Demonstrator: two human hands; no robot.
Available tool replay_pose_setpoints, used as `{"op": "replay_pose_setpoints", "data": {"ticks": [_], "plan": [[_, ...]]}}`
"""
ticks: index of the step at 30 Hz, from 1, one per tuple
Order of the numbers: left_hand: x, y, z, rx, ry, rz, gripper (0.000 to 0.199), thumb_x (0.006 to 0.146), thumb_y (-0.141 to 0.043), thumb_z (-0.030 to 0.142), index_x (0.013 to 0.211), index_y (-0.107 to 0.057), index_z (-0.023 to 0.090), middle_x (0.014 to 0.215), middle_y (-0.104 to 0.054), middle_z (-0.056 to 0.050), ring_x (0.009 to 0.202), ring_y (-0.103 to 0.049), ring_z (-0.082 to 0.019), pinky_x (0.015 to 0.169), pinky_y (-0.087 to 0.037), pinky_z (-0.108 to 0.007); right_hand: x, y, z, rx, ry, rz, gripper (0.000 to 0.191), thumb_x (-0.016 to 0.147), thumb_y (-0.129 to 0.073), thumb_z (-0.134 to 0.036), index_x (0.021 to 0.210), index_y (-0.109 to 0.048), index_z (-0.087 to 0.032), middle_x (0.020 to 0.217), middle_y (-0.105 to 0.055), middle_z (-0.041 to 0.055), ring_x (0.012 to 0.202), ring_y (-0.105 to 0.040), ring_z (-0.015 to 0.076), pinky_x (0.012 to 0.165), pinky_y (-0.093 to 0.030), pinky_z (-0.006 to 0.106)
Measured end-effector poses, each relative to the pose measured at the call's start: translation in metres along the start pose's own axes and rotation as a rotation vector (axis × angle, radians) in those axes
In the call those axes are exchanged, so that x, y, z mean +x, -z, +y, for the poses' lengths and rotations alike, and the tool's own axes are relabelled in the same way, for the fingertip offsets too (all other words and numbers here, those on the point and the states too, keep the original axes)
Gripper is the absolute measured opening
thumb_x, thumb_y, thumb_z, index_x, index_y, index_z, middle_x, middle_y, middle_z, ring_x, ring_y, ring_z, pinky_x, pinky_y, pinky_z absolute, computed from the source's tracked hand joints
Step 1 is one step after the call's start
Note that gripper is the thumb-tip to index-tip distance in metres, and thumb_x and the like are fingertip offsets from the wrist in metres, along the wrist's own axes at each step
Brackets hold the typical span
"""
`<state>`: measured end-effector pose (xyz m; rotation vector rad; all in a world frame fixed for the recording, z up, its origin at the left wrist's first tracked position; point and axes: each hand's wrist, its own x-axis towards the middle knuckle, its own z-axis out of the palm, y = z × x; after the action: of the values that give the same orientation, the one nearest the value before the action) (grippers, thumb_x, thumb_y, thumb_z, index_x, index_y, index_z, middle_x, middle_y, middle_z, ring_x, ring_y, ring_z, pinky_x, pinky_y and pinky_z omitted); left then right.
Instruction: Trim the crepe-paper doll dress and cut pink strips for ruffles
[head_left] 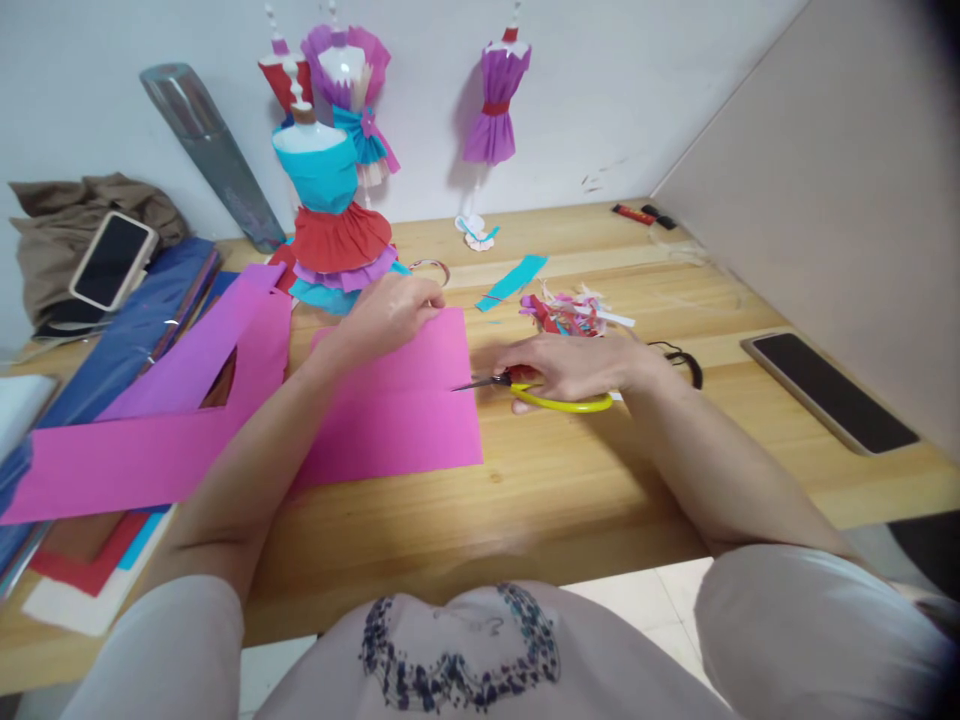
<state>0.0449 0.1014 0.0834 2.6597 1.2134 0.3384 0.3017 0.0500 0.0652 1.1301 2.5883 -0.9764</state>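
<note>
A pink paper sheet (397,420) with a crease across its middle lies on the wooden table. My left hand (396,312) rests at its top edge, the fingers bent together on the paper near the upper right corner. In my right hand (562,368) are scissors (564,403) with yellow handles. Their dark blades point left and reach over the sheet's right edge at the crease. Whether the blades are parted cannot be made out. Just behind my right hand is a pile of colourful paper scraps (566,310).
Dress forms in paper outfits (322,180) stand at the back left, another (496,110) by the wall. Blue paper (514,280) lies behind the sheet. Stacked coloured papers (112,460), a bottle (217,155) and a phone (112,260) are left; another phone (829,390) lies right.
</note>
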Motion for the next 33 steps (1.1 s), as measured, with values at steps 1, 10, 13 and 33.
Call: {"op": "replay_pose_setpoints", "data": {"ticks": [1, 10, 13, 33], "plan": [[0.0, 0.001, 0.001, -0.001, 0.009, -0.016, 0.026, 0.091, -0.051, 0.02, 0.097, -0.075, 0.014, 0.098, -0.078, -0.009, 0.096, -0.071, -0.025, 0.088, -0.053, -0.036, 0.0, -0.001, -0.001, -0.013, -0.011, 0.006, 0.034, 0.088, -0.064, -0.05, 0.101, -0.067, -0.018, 0.091, -0.068, 0.0064, 0.076, -0.058, 0.0208, 0.069, -0.042, 0.032], [0.001, 0.002, 0.004, 0.01, 0.002, -0.045, 0.028, 0.092, -0.05, 0.019, 0.099, -0.077, 0.015, 0.1, -0.08, -0.008, 0.098, -0.072, -0.025, 0.087, -0.053, -0.035, 0.003, 0.0, -0.009, -0.024, -0.009, 0.034, 0.028, 0.088, -0.064, -0.047, 0.089, -0.065, -0.019, 0.076, -0.062, 0.0017, 0.066, -0.05, 0.0161, 0.062, -0.035, 0.03], [0.001, 0.003, 0.004, 0.013, 0.009, -0.059, 0.028, 0.091, -0.05, 0.018, 0.098, -0.077, 0.015, 0.1, -0.079, -0.008, 0.099, -0.072, -0.025, 0.088, -0.053, -0.035, 0.004, 0.0, -0.011, -0.005, 0.018, 0.036, 0.026, 0.088, -0.066, -0.045, 0.089, -0.066, -0.019, 0.076, -0.062, 0.0007, 0.066, -0.05, 0.0156, 0.063, -0.036, 0.029], [0.0, 0.004, 0.005, 0.005, 0.028, -0.058, 0.027, 0.091, -0.051, 0.018, 0.099, -0.077, 0.015, 0.101, -0.079, -0.009, 0.099, -0.072, -0.025, 0.088, -0.053, -0.036, 0.006, -0.001, -0.006, -0.009, 0.078, 0.082, 0.034, 0.088, -0.063, -0.052, 0.087, -0.064, -0.018, 0.074, -0.061, 0.001, 0.063, -0.047, 0.0143, 0.061, -0.034, 0.028]]}}
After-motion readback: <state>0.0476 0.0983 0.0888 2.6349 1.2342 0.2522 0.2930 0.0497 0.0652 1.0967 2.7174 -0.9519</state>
